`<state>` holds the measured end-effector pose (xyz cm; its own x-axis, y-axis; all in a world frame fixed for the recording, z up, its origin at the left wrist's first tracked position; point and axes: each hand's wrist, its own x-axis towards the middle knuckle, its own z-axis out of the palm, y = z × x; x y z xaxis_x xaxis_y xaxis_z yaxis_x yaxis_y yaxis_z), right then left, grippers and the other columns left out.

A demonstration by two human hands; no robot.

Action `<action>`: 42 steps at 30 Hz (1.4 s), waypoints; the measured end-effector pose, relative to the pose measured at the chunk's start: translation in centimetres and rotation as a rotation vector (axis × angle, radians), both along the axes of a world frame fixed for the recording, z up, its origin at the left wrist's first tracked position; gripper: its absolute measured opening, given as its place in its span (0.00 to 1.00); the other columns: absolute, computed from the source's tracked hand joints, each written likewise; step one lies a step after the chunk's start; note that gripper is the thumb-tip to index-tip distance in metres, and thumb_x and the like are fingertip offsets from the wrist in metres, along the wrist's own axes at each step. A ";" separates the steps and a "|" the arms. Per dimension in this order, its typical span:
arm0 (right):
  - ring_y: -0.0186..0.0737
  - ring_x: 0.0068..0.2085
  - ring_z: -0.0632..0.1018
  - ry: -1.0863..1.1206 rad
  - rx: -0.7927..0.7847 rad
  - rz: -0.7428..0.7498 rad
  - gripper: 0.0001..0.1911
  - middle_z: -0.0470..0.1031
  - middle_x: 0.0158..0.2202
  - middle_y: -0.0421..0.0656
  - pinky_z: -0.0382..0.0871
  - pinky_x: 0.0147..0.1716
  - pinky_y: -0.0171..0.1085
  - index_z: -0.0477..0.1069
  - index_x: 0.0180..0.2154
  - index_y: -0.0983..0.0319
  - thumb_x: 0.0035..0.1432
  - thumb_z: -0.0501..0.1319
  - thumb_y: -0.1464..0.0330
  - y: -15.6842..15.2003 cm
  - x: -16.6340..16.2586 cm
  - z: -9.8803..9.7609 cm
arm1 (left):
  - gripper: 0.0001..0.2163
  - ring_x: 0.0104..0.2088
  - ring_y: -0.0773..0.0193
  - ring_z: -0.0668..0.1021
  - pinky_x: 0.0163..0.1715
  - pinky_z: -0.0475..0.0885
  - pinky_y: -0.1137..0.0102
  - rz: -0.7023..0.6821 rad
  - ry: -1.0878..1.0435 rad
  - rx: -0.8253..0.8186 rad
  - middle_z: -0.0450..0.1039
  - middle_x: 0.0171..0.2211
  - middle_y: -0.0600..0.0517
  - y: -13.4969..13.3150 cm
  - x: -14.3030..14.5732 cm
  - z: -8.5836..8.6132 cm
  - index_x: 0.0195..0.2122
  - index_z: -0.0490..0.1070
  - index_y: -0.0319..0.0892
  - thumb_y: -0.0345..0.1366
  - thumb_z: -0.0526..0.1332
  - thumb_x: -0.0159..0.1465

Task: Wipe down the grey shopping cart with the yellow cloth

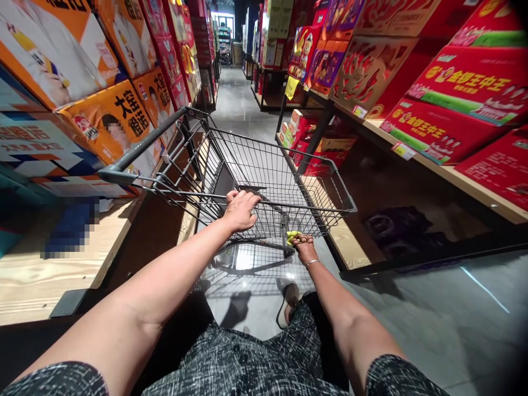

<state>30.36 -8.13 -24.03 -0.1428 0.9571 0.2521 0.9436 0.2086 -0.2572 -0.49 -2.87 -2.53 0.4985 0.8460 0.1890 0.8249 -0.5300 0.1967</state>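
Apparently for steadiness, your left hand [241, 213] grips the cart's top edge [305, 207]; your right hand [306, 250] clutches yellow cloth [292, 237].

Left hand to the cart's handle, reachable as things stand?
Probably yes. The left hand is on the near top rail, with the handle off to its left and nothing visible blocking the way between. It would likely need to leave the rail or slide along it.
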 end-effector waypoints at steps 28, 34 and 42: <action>0.48 0.44 0.71 0.233 0.027 -0.386 0.20 0.70 0.42 0.47 0.70 0.43 0.47 0.75 0.36 0.57 0.39 0.55 0.75 0.2 2.1 -2.4 | 0.19 0.51 0.49 0.71 0.56 0.53 0.49 0.018 0.005 0.019 0.75 0.46 0.47 1.5 0.5 0.0 0.50 0.69 0.46 0.34 0.61 0.56; 0.47 0.51 0.71 0.261 0.134 -0.431 0.21 0.66 0.45 0.47 0.68 0.51 0.47 0.73 0.44 0.58 0.47 0.53 0.74 1.9 5.1 3.3 | 0.18 0.51 0.49 0.71 0.56 0.53 0.49 0.021 0.001 0.016 0.75 0.46 0.48 1.8 0.5 0.0 0.49 0.68 0.48 0.33 0.60 0.55; 0.51 0.55 0.66 0.204 0.392 -0.573 0.24 0.62 0.55 0.51 0.63 0.55 0.46 0.72 0.52 0.61 0.53 0.55 0.76 2.4 8.1 15.5 | 0.18 0.52 0.49 0.70 0.57 0.53 0.49 0.027 0.006 0.013 0.74 0.47 0.48 1.4 0.7 0.0 0.50 0.69 0.48 0.34 0.60 0.56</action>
